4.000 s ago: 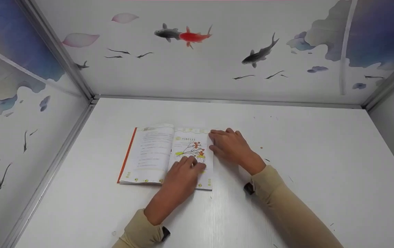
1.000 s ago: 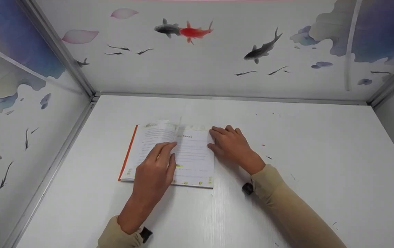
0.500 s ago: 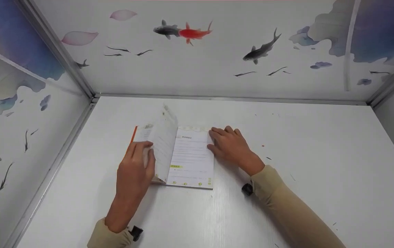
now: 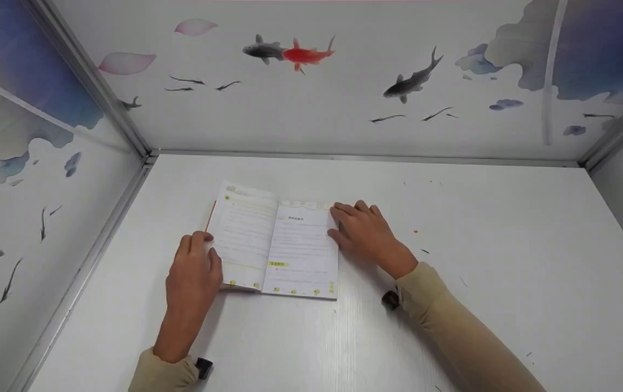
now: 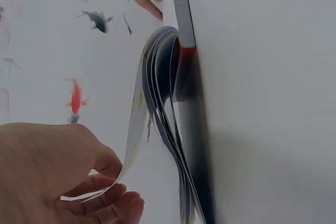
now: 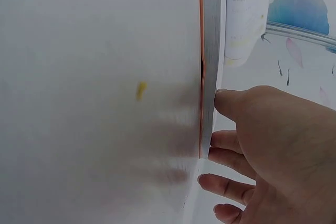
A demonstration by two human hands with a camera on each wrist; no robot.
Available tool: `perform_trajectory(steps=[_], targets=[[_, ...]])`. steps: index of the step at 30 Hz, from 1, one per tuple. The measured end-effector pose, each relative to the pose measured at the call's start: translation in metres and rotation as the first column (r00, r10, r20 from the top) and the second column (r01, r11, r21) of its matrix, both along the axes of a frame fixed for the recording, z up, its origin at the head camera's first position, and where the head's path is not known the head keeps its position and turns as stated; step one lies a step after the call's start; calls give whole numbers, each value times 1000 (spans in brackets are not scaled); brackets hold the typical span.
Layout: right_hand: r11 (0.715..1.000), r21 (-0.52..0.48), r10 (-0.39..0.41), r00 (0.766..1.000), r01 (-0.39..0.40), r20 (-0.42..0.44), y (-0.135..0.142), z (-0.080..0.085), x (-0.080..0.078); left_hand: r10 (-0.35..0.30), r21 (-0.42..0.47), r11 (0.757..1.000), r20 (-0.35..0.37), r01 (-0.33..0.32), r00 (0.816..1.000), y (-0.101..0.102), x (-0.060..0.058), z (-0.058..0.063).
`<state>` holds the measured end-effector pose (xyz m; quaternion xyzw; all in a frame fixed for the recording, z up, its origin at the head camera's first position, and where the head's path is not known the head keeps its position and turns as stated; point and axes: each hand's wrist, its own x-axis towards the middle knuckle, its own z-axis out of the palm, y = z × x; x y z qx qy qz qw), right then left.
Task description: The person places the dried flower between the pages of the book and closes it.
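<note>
An open book [image 4: 303,253] with printed pages and an orange cover edge lies on the white table. At its left side, my left hand [image 4: 194,277] holds a turned page [image 4: 248,234] by its outer edge. The left wrist view shows that page [image 5: 135,124] curving up from the other leaves and passing between thumb and fingers of the left hand [image 5: 63,171]. Against the book's right edge rests my right hand [image 4: 365,231]. In the right wrist view, the thumb and fingertips of the right hand [image 6: 278,150] touch the side of the thick page block [image 6: 210,77].
White panels painted with fish and lily pads, such as the back wall [image 4: 333,120], enclose the table [image 4: 452,326] at the back and sides. Small dark scraps and an orange speck [image 4: 415,232] lie right of the book.
My left hand has moved left across the book, carrying a page over from the right side to the left. An illustrated right page has given way to a text page. The right hand stays put.
</note>
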<state>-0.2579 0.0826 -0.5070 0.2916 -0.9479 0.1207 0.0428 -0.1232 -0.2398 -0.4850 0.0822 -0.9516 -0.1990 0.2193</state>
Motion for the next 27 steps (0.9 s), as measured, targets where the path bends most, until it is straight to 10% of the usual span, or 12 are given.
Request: perform_trajectory(steps=[16,27], targets=[[1000,4,-5,1000,5,9,0,0,1,27,9,1000,239,-30,971,-12,-4,-17],[1000,16,-7,1000,6,8,0,0,1,64,-85,995,224,-46,972,-14,-3,-19]])
